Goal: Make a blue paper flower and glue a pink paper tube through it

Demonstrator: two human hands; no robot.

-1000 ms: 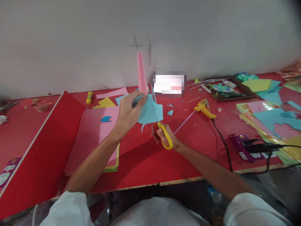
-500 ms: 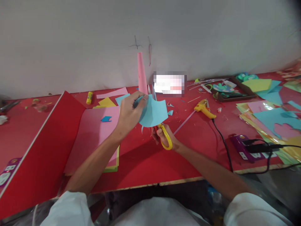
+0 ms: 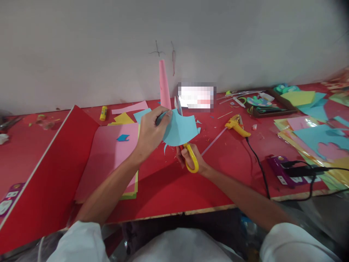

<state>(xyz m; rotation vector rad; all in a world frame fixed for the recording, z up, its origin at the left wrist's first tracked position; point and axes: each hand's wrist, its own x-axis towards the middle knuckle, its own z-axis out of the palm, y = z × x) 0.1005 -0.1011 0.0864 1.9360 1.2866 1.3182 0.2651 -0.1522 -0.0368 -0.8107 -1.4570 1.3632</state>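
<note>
Between thumb and fingers, my left hand (image 3: 154, 129) pinches a light blue paper piece (image 3: 181, 130) above the red table. The scissors (image 3: 193, 160), with a yellow handle, are gripped by my right hand (image 3: 192, 156) below the paper. Their metal blades show beyond the paper's upper edge, slightly apart; the middle of the scissors is hidden behind the paper. A tall pink paper cone (image 3: 164, 85) stands just behind my left hand. Small blue scraps (image 3: 199, 130) lie to the right of the held paper.
On the red table (image 3: 163, 196), a yellow glue gun (image 3: 237, 126) with a cord and a purple power strip (image 3: 282, 171) are at right. A dark tray (image 3: 282, 103) stands behind them. Pink sheets (image 3: 109, 153) and an upright red board (image 3: 51, 174) are at left; a blurred screen (image 3: 196, 96) is at back.
The blue paper has shifted and turned slightly to the right in my left hand. The scissor blades have moved a little right and sit closer together.
</note>
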